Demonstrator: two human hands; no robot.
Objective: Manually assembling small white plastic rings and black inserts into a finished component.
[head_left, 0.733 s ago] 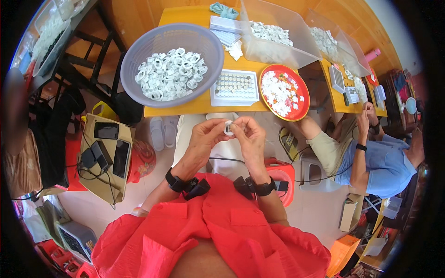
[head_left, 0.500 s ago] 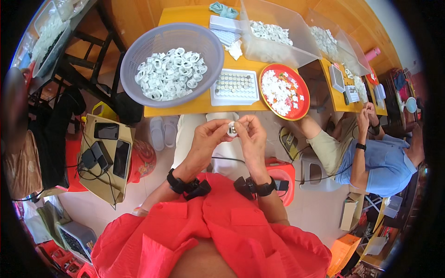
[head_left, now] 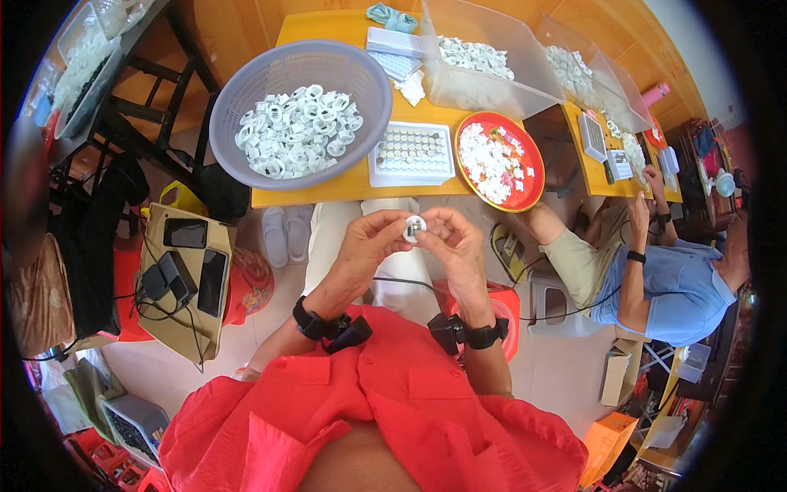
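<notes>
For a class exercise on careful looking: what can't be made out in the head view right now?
All in the head view:
Sides of the round white part: covered by the left fingers and right fingers.
Lower pieces in the purple-grey basket: hidden under the white pieces on top.
Fine detail on the silver discs: too small.
Part of the red stool: behind the right wrist and wristband.
Dark shape at the left rim: blurred.

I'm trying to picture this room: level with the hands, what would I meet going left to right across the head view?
Cardboard box with two phones, grey slippers, left hand, small round white part, right hand, yellow-and-black slipper, co-worker's blue shirt.
</notes>
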